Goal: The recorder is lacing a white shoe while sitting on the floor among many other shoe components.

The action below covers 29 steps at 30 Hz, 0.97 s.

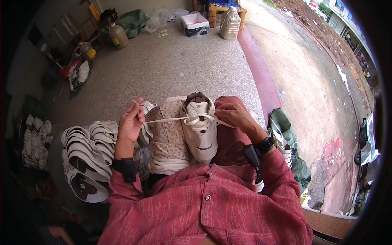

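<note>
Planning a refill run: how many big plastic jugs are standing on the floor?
3: a clear jug by the wooden chair at top, an amber jug top left, and a smaller yellow-labelled jug beside it. Others may be hidden.

- The shoe (200, 128) is a white sneaker with a grey-brown tongue and collar. It stands upright on the lap, between the knees, toe toward the body and opening facing away.
- The lace (171, 119) is a flat white strip, threaded through the upper eyelets. One end runs taut and nearly level out to the left; the other end makes a short slanted run to the right.
</note>
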### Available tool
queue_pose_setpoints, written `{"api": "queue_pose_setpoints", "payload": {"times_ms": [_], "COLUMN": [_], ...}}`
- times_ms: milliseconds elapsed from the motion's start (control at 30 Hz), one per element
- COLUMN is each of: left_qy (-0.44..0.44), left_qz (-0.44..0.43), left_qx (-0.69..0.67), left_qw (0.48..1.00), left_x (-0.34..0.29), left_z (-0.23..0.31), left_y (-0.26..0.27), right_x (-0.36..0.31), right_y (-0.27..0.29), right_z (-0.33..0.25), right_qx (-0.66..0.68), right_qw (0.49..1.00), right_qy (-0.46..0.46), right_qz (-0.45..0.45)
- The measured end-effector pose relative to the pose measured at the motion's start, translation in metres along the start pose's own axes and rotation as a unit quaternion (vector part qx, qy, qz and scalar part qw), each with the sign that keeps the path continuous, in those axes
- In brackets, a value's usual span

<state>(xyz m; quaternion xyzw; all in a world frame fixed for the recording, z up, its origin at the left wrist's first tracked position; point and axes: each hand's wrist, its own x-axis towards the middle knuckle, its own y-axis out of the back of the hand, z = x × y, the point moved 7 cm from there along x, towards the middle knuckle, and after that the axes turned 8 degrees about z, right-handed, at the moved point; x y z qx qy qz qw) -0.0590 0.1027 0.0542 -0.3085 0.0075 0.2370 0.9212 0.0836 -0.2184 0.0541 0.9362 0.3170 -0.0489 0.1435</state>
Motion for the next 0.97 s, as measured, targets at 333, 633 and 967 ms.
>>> {"api": "queue_pose_setpoints", "payload": {"times_ms": [333,633,967], "left_qy": [0.017,-0.079,-0.114], "left_qz": [-0.013,-0.074,-0.071], "left_qx": [0.361,0.509,0.594], "left_qw": [0.932,0.854,0.793], "left_x": [-0.011,0.002,0.012], "left_z": [-0.041,-0.073,-0.06], "left_y": [-0.053,-0.069,-0.103], "right_x": [0.007,0.007,0.012], "right_y": [-0.01,-0.015,-0.012], "right_z": [0.008,-0.012,-0.018], "right_qx": [0.021,-0.025,-0.075], "right_qw": [0.999,0.999,0.996], "right_qy": [0.036,-0.009,0.049], "right_qz": [0.012,-0.041,-0.019]}}
